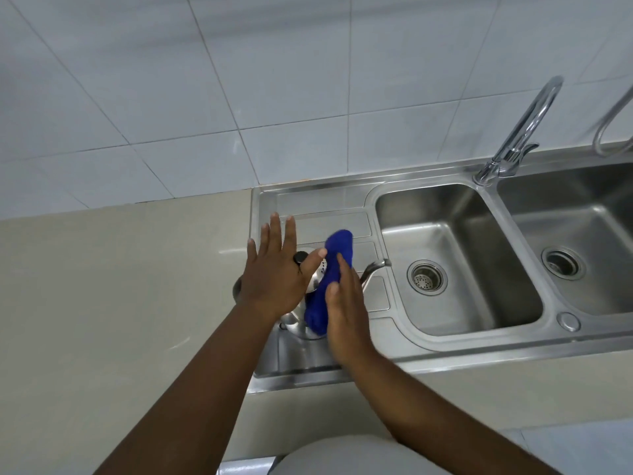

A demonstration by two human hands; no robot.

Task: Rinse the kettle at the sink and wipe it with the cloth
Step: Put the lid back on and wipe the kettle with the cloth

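Where the beige countertop (120,286) meets the steel drainboard (325,207), a shiny steel kettle (298,315) stands. Left hand (274,279): fingers spread flat over its lid. Right hand (346,310): fingers extended, pressing a blue cloth (329,282) against the kettle. Rightward: double-basin steel sink (462,269), chrome faucet (520,132).

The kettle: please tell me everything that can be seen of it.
The kettle looks like shiny steel, with a curved spout pointing toward the sink basin and a black lid knob. It stands on the draining board. The left hand covers its top; the right hand presses a blue cloth against it.
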